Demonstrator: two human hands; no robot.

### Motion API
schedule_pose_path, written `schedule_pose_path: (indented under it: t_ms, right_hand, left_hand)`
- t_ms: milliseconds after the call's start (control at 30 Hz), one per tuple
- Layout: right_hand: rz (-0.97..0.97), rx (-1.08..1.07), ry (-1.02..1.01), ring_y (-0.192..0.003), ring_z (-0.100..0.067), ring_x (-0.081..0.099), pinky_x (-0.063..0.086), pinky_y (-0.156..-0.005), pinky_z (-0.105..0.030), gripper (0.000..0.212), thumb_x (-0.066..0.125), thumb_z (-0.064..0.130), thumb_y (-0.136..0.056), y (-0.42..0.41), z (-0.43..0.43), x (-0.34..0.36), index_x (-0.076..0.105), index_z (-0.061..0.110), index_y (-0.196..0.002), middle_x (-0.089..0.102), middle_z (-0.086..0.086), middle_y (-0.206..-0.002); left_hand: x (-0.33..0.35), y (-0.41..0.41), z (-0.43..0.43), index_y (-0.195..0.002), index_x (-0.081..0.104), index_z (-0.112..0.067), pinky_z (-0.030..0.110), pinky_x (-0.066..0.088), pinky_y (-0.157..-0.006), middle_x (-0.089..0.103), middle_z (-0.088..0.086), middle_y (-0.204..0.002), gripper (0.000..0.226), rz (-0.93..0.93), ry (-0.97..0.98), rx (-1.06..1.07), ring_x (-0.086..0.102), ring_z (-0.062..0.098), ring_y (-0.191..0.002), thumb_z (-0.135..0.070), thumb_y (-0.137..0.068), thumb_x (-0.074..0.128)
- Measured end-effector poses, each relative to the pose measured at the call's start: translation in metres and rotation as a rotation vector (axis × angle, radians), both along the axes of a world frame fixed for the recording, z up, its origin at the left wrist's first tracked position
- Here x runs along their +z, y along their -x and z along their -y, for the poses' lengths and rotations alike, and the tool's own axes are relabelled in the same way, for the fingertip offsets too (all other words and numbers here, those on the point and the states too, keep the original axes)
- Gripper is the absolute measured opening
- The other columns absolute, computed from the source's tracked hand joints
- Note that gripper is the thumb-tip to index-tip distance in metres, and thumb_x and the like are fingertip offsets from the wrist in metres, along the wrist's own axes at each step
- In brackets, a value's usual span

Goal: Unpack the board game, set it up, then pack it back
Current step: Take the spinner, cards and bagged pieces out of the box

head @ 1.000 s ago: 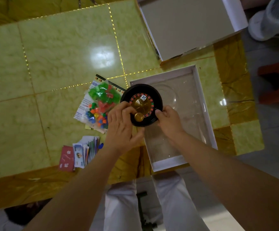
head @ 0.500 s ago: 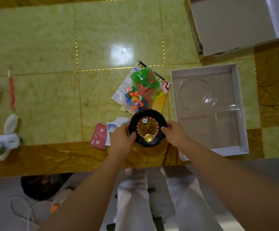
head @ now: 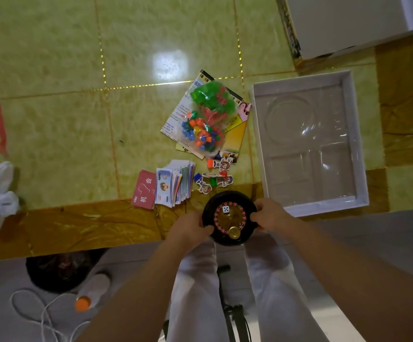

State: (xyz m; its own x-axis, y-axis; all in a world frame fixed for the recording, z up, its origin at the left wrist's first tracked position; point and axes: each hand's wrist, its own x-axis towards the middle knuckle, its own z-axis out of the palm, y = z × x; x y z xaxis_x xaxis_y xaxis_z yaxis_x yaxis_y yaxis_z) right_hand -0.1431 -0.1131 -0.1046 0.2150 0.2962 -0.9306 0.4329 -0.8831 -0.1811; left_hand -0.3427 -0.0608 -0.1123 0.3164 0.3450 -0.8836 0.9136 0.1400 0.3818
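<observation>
Fingers of the left hand [head: 192,228] and right hand [head: 270,215] curl round the black wheel [head: 230,218] between them. Cards [head: 173,183] and a bag of pieces [head: 205,122] lie just past the fingers, the box tray [head: 256,134] to their right. Unpacking looks nearly done; setup and packing remain.

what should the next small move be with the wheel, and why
Probably set the roulette wheel down a little farther in on the table. The left hand and right hand grip its rim on opposite sides, and its near part sticks out past the table's edge, so it would not sit safely if let go here.
</observation>
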Motion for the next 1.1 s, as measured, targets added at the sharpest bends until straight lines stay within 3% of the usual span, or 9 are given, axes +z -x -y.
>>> schedule_pose_path:
  t_ms: [100, 167, 367, 500, 600, 700, 833, 1000, 1100]
  right_hand:
    - [-0.003, 0.024, -0.008, -0.098, -0.037, 0.064, 0.054, -0.087, -0.048, 0.020, 0.057, 0.007, -0.088, 0.001, -0.002, -0.004, 0.049, 0.017, -0.072, 0.061, -0.017, -0.095]
    - [-0.018, 0.035, -0.014, -0.101, -0.037, 0.062, 0.053, -0.088, -0.049, 0.009, 0.057, 0.010, -0.089, 0.002, -0.004, -0.008, 0.048, 0.011, -0.086, 0.059, -0.017, -0.100]
    - [0.028, 0.068, -0.077, -0.103, -0.031, 0.058, 0.046, -0.080, -0.035, 0.036, 0.055, 0.015, -0.093, 0.000, -0.006, -0.010, 0.041, 0.004, -0.125, 0.058, -0.017, -0.114]
    - [0.066, 0.125, -0.162, -0.100, -0.032, 0.058, 0.041, -0.074, -0.031, 0.035, 0.051, 0.014, -0.094, -0.005, -0.007, -0.008, 0.042, 0.003, -0.126, 0.061, -0.018, -0.110]
    - [0.085, 0.179, -0.203, -0.097, -0.032, 0.059, 0.046, -0.079, -0.035, 0.029, 0.048, 0.013, -0.094, -0.012, -0.010, -0.003, 0.050, 0.001, -0.120, 0.063, -0.017, -0.105]
    - [0.228, 0.138, -0.410, -0.086, -0.026, 0.061, 0.047, -0.073, -0.033, 0.018, 0.050, 0.015, -0.093, -0.025, -0.015, 0.008, 0.059, 0.008, -0.107, 0.066, -0.009, -0.094]
    - [0.372, 0.133, -0.469, -0.085, -0.023, 0.058, 0.045, -0.072, -0.033, 0.024, 0.060, 0.031, -0.092, -0.045, -0.022, 0.014, 0.052, 0.015, -0.109, 0.060, -0.002, -0.093]
    - [0.282, 0.322, -0.241, -0.096, -0.025, 0.060, 0.039, -0.071, -0.029, 0.038, 0.065, 0.039, -0.089, -0.065, -0.005, -0.005, 0.052, 0.014, -0.113, 0.063, -0.006, -0.102]
    - [0.260, 0.303, -0.223, -0.101, -0.025, 0.061, 0.043, -0.075, -0.030, 0.039, 0.065, 0.035, -0.088, -0.077, 0.012, -0.016, 0.051, 0.015, -0.118, 0.062, -0.007, -0.107]
  left_hand:
    - [-0.002, -0.006, -0.004, -0.080, 0.054, -0.015, 0.022, 0.034, -0.051, 0.053, -0.002, -0.070, 0.016, -0.076, -0.039, -0.050, 0.048, 0.010, -0.063, -0.023, -0.093, 0.053]
    - [-0.004, -0.010, -0.006, -0.080, 0.048, -0.017, 0.023, 0.031, -0.051, 0.046, -0.005, -0.067, 0.016, -0.112, -0.089, -0.111, 0.045, 0.010, -0.062, -0.023, -0.095, 0.049]
    - [-0.007, -0.015, -0.008, -0.096, 0.048, -0.016, 0.028, 0.039, -0.064, 0.054, 0.003, -0.088, 0.010, -0.168, -0.158, -0.221, 0.051, 0.019, -0.079, -0.026, -0.096, 0.047]
    - [-0.007, -0.018, -0.010, -0.114, 0.048, -0.014, 0.029, 0.040, -0.064, 0.059, 0.002, -0.094, 0.026, -0.180, -0.170, -0.167, 0.054, 0.019, -0.080, -0.029, -0.094, 0.050]
    - [-0.003, -0.022, -0.015, -0.111, 0.049, -0.011, 0.031, 0.040, -0.068, 0.060, 0.005, -0.100, 0.027, -0.228, -0.173, -0.233, 0.051, 0.020, -0.082, -0.032, -0.095, 0.049]
    - [0.007, -0.033, -0.022, -0.110, 0.052, -0.011, 0.030, 0.041, -0.069, 0.063, 0.008, -0.108, 0.025, -0.303, -0.214, -0.317, 0.056, 0.023, -0.087, -0.032, -0.096, 0.046]
    - [0.027, -0.050, -0.034, -0.099, 0.056, -0.011, 0.030, 0.042, -0.066, 0.063, 0.006, -0.096, 0.025, -0.435, -0.476, -0.299, 0.063, 0.026, -0.090, -0.033, -0.098, 0.043]
    - [0.027, -0.083, -0.045, -0.093, 0.056, -0.012, 0.031, 0.039, -0.060, 0.054, 0.000, -0.076, 0.026, -0.264, -0.635, -0.234, 0.055, 0.022, -0.072, -0.034, -0.096, 0.043]
    - [0.023, -0.112, -0.045, -0.110, 0.053, -0.017, 0.032, 0.042, -0.062, 0.057, 0.002, -0.097, 0.019, -0.036, -0.637, -0.195, 0.058, 0.023, -0.084, -0.028, -0.096, 0.047]
